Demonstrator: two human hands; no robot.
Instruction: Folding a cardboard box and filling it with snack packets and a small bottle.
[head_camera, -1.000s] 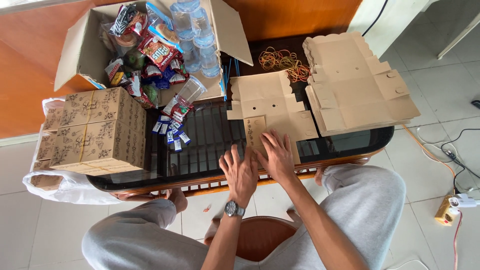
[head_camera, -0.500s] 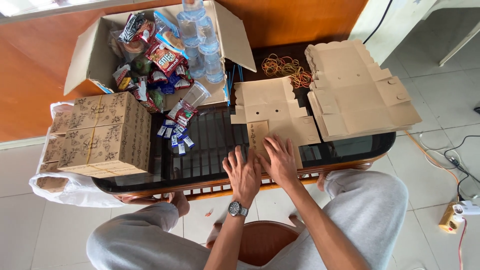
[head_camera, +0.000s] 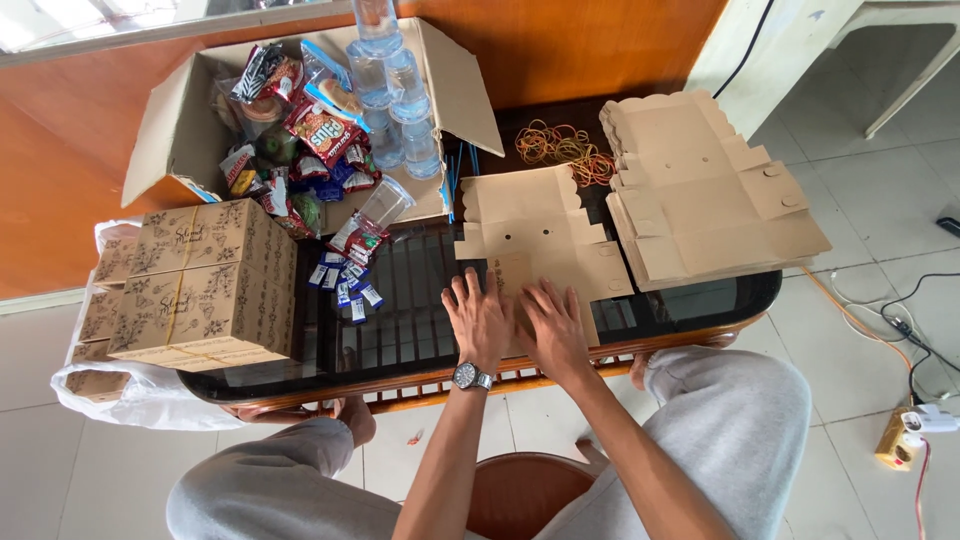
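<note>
A flat unfolded cardboard box blank (head_camera: 535, 230) lies on the glass table (head_camera: 400, 300) in front of me. My left hand (head_camera: 478, 318), with a wristwatch (head_camera: 470, 377) on the wrist, presses flat on the blank's near left part. Beside it, my right hand (head_camera: 553, 328) presses flat on the near flap, fingers spread. Neither hand grips anything.
A stack of flat blanks (head_camera: 700, 190) lies at the right, rubber bands (head_camera: 560, 150) behind. An open carton (head_camera: 180, 130) holds snack packets (head_camera: 320, 130) and water cups (head_camera: 395, 90). Folded printed boxes (head_camera: 200, 285) stand at the left, small sachets (head_camera: 345, 280) beside them.
Both hands stay pressed on the blank's near edge, barely shifted. The view has tilted slightly.
</note>
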